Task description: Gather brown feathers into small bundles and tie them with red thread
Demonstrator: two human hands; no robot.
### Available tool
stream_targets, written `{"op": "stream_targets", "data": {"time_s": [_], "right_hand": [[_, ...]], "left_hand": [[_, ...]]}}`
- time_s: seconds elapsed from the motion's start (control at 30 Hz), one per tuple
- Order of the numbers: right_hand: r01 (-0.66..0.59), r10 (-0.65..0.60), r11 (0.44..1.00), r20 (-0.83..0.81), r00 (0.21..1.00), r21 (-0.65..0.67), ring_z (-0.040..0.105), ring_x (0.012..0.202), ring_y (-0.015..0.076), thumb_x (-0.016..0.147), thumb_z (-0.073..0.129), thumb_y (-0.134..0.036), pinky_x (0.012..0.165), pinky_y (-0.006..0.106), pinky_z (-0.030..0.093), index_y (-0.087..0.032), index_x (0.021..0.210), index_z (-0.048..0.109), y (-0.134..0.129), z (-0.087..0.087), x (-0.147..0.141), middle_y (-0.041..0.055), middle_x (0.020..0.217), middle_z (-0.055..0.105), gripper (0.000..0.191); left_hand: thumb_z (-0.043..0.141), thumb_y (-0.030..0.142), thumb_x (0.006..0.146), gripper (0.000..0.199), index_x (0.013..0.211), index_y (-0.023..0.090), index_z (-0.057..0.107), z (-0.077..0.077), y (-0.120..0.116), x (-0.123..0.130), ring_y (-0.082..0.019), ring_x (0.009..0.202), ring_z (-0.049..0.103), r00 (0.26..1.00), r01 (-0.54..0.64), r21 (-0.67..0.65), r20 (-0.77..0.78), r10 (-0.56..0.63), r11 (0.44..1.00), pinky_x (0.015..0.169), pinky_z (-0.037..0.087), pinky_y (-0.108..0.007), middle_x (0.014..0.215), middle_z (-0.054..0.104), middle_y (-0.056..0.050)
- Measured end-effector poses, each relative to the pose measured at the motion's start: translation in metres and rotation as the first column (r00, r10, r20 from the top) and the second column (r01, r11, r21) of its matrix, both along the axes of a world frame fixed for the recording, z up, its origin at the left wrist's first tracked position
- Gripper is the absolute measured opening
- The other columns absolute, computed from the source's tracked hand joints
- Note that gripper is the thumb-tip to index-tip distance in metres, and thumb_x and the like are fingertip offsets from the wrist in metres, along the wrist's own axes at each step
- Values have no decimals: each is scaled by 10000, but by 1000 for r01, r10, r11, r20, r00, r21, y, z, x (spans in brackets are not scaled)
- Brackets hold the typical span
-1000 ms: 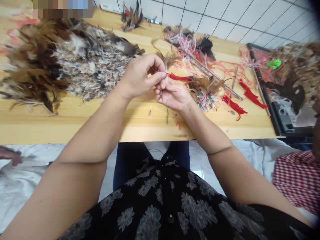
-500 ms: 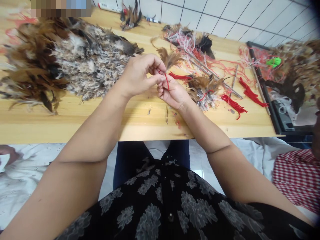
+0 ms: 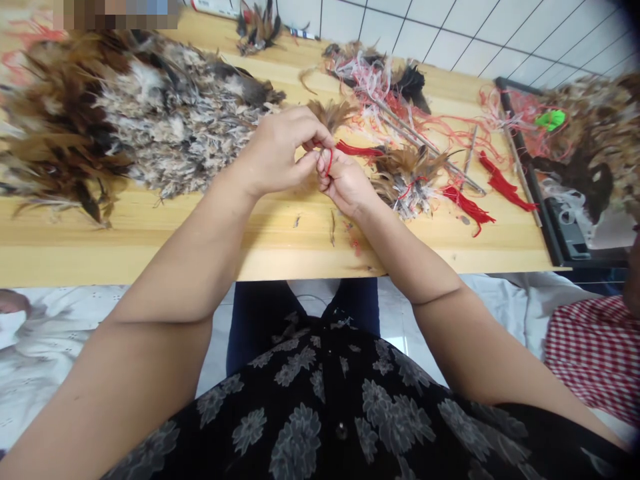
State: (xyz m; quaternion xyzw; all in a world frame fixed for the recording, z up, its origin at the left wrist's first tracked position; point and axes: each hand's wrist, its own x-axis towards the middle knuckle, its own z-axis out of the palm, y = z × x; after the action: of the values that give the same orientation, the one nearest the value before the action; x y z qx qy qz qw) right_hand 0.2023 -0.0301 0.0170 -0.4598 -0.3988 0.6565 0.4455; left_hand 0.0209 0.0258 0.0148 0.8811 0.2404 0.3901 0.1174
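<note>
"What is carrying your things?"

"Your worktop (image 3: 75, 250), pale wood with visible grain. On your left it bears a mound of brown feathers (image 3: 55, 133) and, against it, a pale fluffy pile (image 3: 170, 120)."

"And along the far side?"

"You have a red-and-white marker (image 3: 213, 7), a small dark feather tuft (image 3: 260, 30) and a blue-and-white marker (image 3: 303, 33)."

"To your right?"

"A pink and white tangle (image 3: 363, 77), with thin sticks (image 3: 430, 143) beside it. Nearer you lies a feather bunch (image 3: 413, 180), then two red yarn bundles (image 3: 505, 187). A black-rimmed tray (image 3: 550, 243) sits at the right end."

"Closest to you?"

"A thin dark scrap (image 3: 333, 228) and some red bits (image 3: 355, 247) on the wood."
</note>
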Motion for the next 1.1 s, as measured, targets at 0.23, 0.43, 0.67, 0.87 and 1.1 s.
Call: {"op": "stream_targets", "data": {"time_s": [0.23,0.43,0.67,0.87,1.1], "right_hand": [[-78,-55,915,314,948,396,572,853,98,1251,511,-205,975,246,551,-223,833,499,23,-37,9,-52,825,549,419],[-111,-76,899,400,913,425,641,956,147,1191,518,-99,1172,343,578,-210,827,595,28,-40,13,-26,866,625,388],[23,-47,985,137,989,172,436,697,69,1204,653,-184,683,170,381,-216,806,514,5,-10,2,-75,747,488,423],[38,-44,997,-87,995,-67,344,584,43,1210,668,-154,568,144,282,-227,880,489,0,5,-2,-116,674,396,382],[21,-57,987,-223,973,-160,361,551,53,1248,554,-136,560,147,328,-227,876,471,-5,13,-1,-111,667,441,392]], "left_hand": [[681,491,1098,290,1271,298,811,9,-13,-1,-330,1036,819,997,-46,-5,-64,45,999,980,737,-545,1188,834,-109],[721,546,1081,284,1214,331,850,-2,-1,-4,-370,1136,787,999,-39,-67,-30,37,997,1106,698,-617,1169,828,-101],[1062,570,822,349,1023,398,835,-18,32,-8,-320,846,672,996,57,-141,82,-46,988,867,674,-574,939,792,-36],[972,576,905,276,972,365,807,-20,20,3,-293,779,641,984,-8,-112,173,28,994,782,588,-513,903,797,-38],[859,628,1030,327,1012,334,716,-27,16,14,-252,710,679,952,-59,-126,292,94,990,701,571,-465,861,779,-11]]}}
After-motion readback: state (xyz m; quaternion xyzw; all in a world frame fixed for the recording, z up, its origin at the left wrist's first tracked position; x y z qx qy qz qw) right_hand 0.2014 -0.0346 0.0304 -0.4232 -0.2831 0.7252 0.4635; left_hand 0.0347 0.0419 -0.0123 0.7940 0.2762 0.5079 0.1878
